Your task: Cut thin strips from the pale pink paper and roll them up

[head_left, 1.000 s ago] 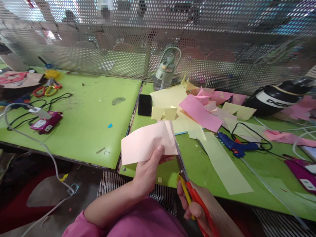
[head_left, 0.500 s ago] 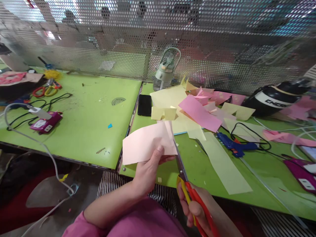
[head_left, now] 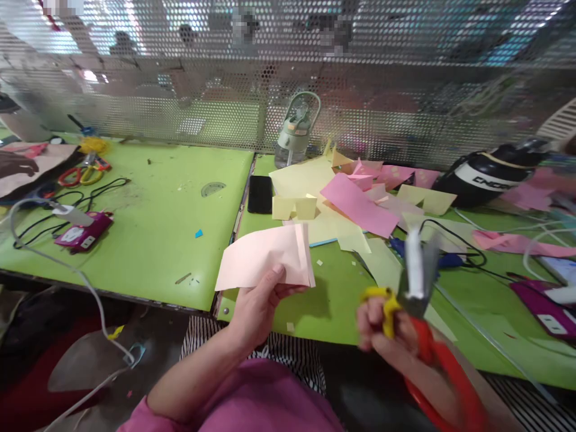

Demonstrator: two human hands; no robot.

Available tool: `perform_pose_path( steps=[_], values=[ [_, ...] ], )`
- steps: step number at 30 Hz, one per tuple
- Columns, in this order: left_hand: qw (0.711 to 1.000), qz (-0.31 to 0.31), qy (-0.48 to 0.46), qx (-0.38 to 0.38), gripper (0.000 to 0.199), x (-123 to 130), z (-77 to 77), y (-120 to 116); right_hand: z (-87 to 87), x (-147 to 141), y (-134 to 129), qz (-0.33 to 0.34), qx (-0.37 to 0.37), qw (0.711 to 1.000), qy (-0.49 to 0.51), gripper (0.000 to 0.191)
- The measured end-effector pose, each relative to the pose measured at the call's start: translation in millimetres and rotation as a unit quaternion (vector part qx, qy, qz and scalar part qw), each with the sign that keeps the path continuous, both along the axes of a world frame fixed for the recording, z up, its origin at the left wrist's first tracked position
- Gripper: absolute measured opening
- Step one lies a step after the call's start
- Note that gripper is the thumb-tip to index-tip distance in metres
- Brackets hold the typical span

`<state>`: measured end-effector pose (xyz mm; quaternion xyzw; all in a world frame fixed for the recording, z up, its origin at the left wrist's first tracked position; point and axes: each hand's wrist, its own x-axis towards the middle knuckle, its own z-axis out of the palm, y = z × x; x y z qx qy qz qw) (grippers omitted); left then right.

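Observation:
My left hand (head_left: 258, 300) pinches a folded sheet of pale pink paper (head_left: 263, 255) above the table's front edge, thumb on top. The paper's right side shows a fold or layered edge. Off to the right, my right hand (head_left: 391, 327) is closed around a pair of scissors (head_left: 432, 354) with one yellow and one red handle. Their blades are smeared by motion and point up and away, over the blue glue gun (head_left: 450, 259). The scissors are apart from the pink paper.
Pink and yellow paper pieces (head_left: 357, 207) lie piled behind my hands. A black phone (head_left: 260, 194), a clear bottle (head_left: 294, 135) and a black bottle (head_left: 488, 174) stand or lie farther back. A purple power socket (head_left: 84, 231) is on the left. Another person's hand (head_left: 18, 165) shows at far left.
My right hand has lifted the scissors away from the pink paper, up and to the right, opening the blades. The left hand has shifted slightly left with the paper. Another person's hand has appeared far left.

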<state>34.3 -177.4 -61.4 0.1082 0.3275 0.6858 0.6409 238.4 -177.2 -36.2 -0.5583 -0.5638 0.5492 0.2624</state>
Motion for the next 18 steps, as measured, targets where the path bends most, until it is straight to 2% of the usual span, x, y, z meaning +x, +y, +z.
perform_pose_path(
  steps=[3, 8, 13, 18],
  values=[
    [0.999, -0.027, 0.012, 0.01, 0.031, 3, -1.3, -7, 11.3, -23, 18, -0.018, 0.101, 0.993, 0.064, 0.037],
    [0.998, -0.056, 0.032, 0.014, 0.031, 3, -3.9, -12, 13.9, -51, 36, 0.005, 0.143, 0.985, 0.097, 0.028],
    [0.998, -0.027, 0.05, 0.0, 0.037, 1, -6.5, -9, 17.3, -54, 30, 0.004, 0.163, 0.984, 0.075, 0.022],
    [0.999, 0.004, 0.052, 0.005, 0.035, 6, -7.7, -6, 12.3, -54, 27, -0.037, 0.169, 0.98, 0.094, 0.023]
  ],
)
